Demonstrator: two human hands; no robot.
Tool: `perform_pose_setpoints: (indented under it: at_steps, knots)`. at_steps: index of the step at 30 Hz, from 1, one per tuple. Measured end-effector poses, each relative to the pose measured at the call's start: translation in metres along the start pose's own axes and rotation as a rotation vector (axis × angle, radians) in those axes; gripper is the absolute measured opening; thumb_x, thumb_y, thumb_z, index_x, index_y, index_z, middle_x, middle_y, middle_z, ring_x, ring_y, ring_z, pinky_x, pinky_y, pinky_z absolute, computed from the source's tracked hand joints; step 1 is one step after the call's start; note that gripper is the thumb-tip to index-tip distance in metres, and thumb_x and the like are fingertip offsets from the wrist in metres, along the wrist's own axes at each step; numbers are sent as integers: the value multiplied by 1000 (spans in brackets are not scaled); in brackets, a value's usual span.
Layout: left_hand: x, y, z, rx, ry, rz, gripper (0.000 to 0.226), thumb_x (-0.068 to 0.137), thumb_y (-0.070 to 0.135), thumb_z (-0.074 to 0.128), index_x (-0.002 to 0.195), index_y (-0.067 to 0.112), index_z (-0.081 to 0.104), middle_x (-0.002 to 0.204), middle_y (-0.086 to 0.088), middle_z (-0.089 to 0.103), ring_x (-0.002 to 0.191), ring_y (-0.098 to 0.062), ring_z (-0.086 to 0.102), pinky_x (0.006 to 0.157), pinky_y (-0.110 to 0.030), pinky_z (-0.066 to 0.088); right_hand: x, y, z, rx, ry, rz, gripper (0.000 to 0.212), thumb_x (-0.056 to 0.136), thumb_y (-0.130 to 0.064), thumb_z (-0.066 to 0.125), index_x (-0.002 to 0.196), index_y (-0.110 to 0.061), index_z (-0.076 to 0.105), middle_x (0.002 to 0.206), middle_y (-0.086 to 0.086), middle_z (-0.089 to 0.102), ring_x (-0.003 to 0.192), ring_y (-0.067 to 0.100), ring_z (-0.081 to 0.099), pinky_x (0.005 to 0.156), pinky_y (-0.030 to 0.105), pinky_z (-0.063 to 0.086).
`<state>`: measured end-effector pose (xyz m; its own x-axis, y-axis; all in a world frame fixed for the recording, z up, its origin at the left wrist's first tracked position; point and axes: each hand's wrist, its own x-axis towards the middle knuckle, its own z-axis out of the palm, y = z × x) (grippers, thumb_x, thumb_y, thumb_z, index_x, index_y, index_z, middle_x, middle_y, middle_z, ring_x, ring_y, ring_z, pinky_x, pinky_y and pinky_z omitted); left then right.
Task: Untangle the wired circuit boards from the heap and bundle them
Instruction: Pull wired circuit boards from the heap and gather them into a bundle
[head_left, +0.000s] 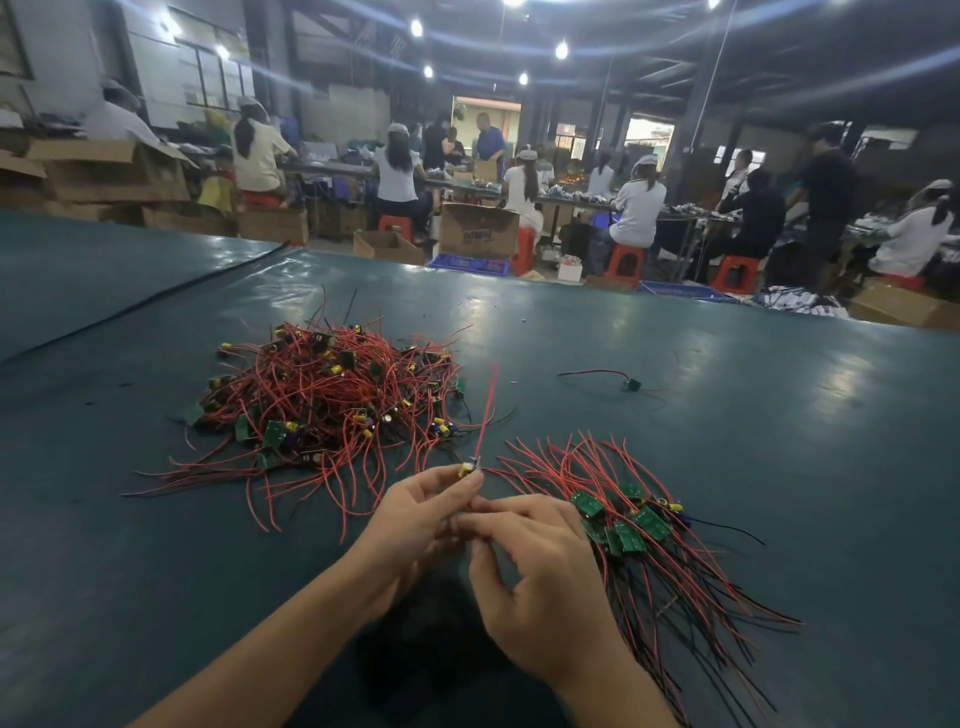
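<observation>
A tangled heap of small green circuit boards with red and black wires lies on the dark green table, left of centre. To the right of my hands lies an aligned bundle of boards with their wires fanned out. My left hand pinches one small board at its fingertips; its red wire rises blurred toward the heap. My right hand is just beside it, fingers curled and pinching at the same piece's lower end.
One single wired board lies apart at the right middle of the table. A dark seam runs across the table's far left. Beyond the far edge, several people sit on red stools among cardboard boxes.
</observation>
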<state>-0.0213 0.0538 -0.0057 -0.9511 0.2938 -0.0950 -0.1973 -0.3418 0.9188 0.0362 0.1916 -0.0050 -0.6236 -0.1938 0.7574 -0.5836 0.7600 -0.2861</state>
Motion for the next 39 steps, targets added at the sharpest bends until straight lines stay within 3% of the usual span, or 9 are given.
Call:
perform_pose_setpoints:
  at_steps: [4,7,12,16,18,21,24,27,39]
  knots:
    - [0,4,3,-159,63,68,38,77,26,68,107,8,54,72,-7,68,54,-12,62,51,-21,52,0,-1,0,-127,115,-7,18,86,-32,60,91,-23,76,93,-16,70,92,14,59,86,34,43]
    - [-1,7,-1,-278,102,84,23,87,23,61,106,14,49,95,-13,74,68,-18,71,55,-23,56,1,-5,1,-161,204,10,22,88,-34,60,82,-20,76,94,-9,68,90,17,59,81,35,44]
    - [-2,12,-4,-433,48,95,21,81,23,60,100,18,52,115,-14,70,85,-20,72,61,-25,57,1,-15,3,226,26,198,34,93,-39,57,64,-22,57,63,-16,48,53,5,45,50,20,35]
    - [-3,6,1,-331,-20,90,16,80,29,64,90,20,55,115,-11,70,85,-17,70,73,-29,54,-1,-15,9,442,-192,500,27,95,-46,53,91,-26,70,61,-9,58,54,7,51,53,30,43]
    - [-4,3,5,-300,-4,102,23,71,32,71,83,17,58,106,-14,72,78,-18,69,77,-32,55,2,-15,8,591,-113,620,22,97,-34,56,84,-24,70,59,-4,59,53,9,49,53,33,43]
    - [-6,-3,9,-196,3,97,38,62,35,78,88,8,69,93,-14,73,82,-24,67,75,-37,54,7,-17,6,731,8,691,23,96,-20,58,77,-21,71,59,-9,64,53,0,54,52,13,41]
    - [-11,-7,12,-92,-26,140,19,63,36,85,68,24,71,96,-15,72,88,-27,69,76,-38,52,10,-17,4,770,109,726,20,93,-18,60,79,-17,74,65,-4,70,59,1,61,57,13,46]
    - [-15,-9,15,37,-15,167,29,62,41,83,56,29,58,78,-7,70,76,-16,68,68,-28,51,11,-15,3,774,219,750,23,92,-15,63,74,-18,77,70,2,73,64,7,66,62,17,52]
    - [-16,-14,15,371,-46,276,51,81,56,58,81,8,75,72,-13,71,67,-22,67,64,-26,53,14,-11,1,870,138,945,32,92,-14,63,67,-24,78,72,11,73,68,16,68,68,31,58]
